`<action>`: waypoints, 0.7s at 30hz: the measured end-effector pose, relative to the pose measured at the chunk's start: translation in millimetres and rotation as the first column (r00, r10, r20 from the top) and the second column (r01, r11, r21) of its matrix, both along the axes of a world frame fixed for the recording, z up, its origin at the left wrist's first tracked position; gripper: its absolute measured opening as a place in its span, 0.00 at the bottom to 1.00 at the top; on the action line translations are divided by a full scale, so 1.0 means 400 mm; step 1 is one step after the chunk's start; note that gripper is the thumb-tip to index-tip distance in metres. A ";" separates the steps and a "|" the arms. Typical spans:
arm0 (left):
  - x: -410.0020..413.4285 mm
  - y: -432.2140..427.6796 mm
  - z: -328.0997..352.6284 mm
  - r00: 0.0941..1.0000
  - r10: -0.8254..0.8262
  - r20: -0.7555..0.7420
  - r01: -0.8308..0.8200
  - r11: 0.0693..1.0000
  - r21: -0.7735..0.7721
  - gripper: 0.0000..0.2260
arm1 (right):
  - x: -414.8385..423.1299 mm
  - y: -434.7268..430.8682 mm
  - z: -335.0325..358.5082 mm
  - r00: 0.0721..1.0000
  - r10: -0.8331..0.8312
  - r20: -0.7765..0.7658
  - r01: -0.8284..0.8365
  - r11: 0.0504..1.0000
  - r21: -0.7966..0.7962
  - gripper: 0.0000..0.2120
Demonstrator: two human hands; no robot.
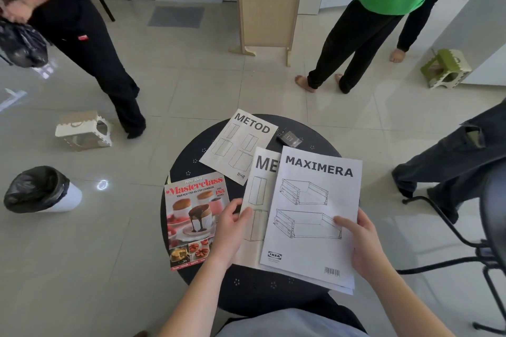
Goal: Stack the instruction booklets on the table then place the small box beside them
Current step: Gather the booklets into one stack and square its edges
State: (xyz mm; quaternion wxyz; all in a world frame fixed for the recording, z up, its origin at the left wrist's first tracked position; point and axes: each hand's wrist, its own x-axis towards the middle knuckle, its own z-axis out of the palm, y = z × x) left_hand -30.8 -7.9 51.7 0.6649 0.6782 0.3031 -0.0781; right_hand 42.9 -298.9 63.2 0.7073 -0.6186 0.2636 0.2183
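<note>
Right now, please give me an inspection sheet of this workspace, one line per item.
Surface: round black table, partly covered by papers.
Job's things: MAXIMERA booklet lies over a second booklet; METOD booklet lies apart at the far side; small dark box beside it.
Clutter: Masterclass cookbook at the left edge.
Hands: left hand on the second booklet's edge; right hand grips the MAXIMERA booklet.
Cables: nothing seen.
Surroundings: tiled floor, bin with black liner, two folding stools, wooden screen, people standing, chair frame at right.
</note>
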 end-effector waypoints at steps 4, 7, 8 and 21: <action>0.005 -0.011 0.009 0.999 0.052 -0.002 -0.051 0.991 -0.127 0.14 | -0.001 0.017 0.011 1.000 0.008 0.018 -0.009 1.000 0.025 0.16; 0.007 -0.030 0.029 0.999 0.050 0.007 -0.047 0.981 -0.188 0.07 | -0.001 0.025 0.021 0.999 0.038 0.021 -0.039 0.999 0.029 0.15; 0.009 -0.037 0.034 0.999 0.037 0.017 -0.033 0.982 -0.184 0.06 | 0.000 0.028 0.026 0.999 0.047 0.020 -0.048 0.998 0.030 0.14; 0.030 -0.114 0.025 0.995 0.041 0.096 -0.037 0.998 -0.050 0.16 | 0.024 0.082 0.014 0.976 0.216 0.020 -0.215 0.975 -0.050 0.13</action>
